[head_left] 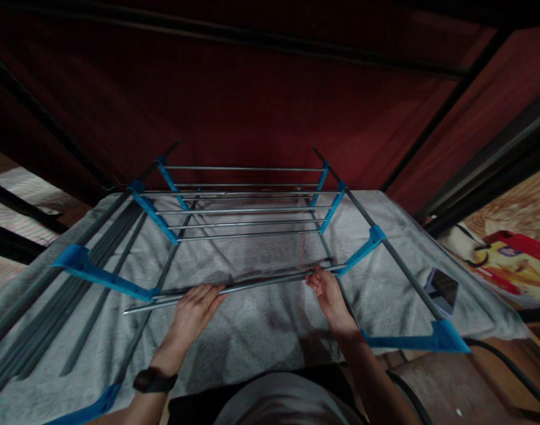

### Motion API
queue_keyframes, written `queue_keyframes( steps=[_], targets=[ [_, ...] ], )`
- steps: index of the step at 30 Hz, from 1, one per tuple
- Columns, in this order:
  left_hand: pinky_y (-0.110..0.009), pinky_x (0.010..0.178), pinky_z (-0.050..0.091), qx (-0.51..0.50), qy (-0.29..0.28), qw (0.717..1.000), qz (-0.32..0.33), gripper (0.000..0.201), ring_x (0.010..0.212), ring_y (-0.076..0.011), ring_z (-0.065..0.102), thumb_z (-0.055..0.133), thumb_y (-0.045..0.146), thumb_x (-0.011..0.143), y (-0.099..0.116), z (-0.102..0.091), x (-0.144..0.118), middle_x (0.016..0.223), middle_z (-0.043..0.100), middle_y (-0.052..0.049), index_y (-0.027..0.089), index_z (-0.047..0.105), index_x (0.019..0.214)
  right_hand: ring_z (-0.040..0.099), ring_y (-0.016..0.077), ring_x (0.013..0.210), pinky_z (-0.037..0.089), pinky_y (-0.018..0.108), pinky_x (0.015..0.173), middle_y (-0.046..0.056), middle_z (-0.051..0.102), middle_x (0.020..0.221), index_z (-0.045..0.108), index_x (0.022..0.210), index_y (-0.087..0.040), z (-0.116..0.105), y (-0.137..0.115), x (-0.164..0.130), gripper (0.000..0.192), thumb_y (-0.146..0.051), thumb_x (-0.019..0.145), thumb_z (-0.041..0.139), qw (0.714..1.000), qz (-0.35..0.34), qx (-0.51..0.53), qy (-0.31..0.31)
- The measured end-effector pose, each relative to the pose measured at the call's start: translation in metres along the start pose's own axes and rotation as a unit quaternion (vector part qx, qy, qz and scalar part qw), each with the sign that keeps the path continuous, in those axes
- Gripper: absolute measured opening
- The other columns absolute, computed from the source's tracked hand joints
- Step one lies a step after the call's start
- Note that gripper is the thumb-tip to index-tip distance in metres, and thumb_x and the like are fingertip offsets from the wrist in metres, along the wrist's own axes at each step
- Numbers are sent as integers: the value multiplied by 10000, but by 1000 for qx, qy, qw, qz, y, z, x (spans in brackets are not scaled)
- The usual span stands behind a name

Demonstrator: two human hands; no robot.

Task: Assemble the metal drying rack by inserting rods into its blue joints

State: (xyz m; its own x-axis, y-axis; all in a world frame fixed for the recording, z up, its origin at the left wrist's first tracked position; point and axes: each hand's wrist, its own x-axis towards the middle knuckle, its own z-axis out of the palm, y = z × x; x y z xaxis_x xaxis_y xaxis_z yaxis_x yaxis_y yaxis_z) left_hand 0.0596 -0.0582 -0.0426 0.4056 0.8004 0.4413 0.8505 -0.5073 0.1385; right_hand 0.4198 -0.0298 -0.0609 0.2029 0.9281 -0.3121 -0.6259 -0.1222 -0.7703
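Note:
A thin grey metal rod (265, 282) lies crosswise in front of me, tilted slightly up to the right. Around its left part my left hand (199, 304) is closed, knuckles up. My right hand (325, 289) pinches it near its right end, palm partly turned up. Behind the rod, a second bar seems to run between a left blue plastic bracket (105, 274) and a right blue bracket (362, 251); the hands partly hide it. These brackets belong to a rack frame with long side tubes (406, 268). Farther back, several crossbars (252, 209) join other blue brackets.
Several loose grey tubes (75, 295) lie along the left side of the grey blanket (261, 330). A phone (442, 290) rests at the right. Beyond it are a red and yellow package (517, 260) and dark metal posts. A dark red curtain (252, 94) hangs behind.

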Motion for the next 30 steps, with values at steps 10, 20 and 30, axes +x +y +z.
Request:
queue_keyframes(
  steps=[10, 20, 30],
  targets=[
    [-352, 795, 489, 7, 21, 1000, 22, 278, 836, -217, 661, 476, 370, 1013, 2, -8, 7, 880, 714, -55, 184, 679, 1049, 674, 156, 701, 551, 275, 660, 2, 712, 780, 663, 834, -202, 0, -1, -1, 255, -345, 682, 809, 1000, 6, 7, -2],
    [-350, 782, 481, 20, 21, 999, 35, 257, 822, -215, 659, 499, 361, 1006, 5, -14, 12, 874, 715, -45, 183, 673, 1068, 603, 148, 716, 505, 287, 658, 2, 649, 843, 582, 924, -215, -29, 2, -7, 349, -512, 764, 674, 973, -139, -146, 111],
    [-346, 773, 482, 15, 17, 999, 34, 284, 813, -208, 661, 484, 383, 1010, 7, -20, 15, 852, 708, -39, 197, 690, 1068, 500, 233, 1252, 388, 433, 1084, 74, 525, 1371, 455, 1393, -239, -64, -16, 14, 595, -432, 835, 525, 881, -281, -330, 190]
  ],
)
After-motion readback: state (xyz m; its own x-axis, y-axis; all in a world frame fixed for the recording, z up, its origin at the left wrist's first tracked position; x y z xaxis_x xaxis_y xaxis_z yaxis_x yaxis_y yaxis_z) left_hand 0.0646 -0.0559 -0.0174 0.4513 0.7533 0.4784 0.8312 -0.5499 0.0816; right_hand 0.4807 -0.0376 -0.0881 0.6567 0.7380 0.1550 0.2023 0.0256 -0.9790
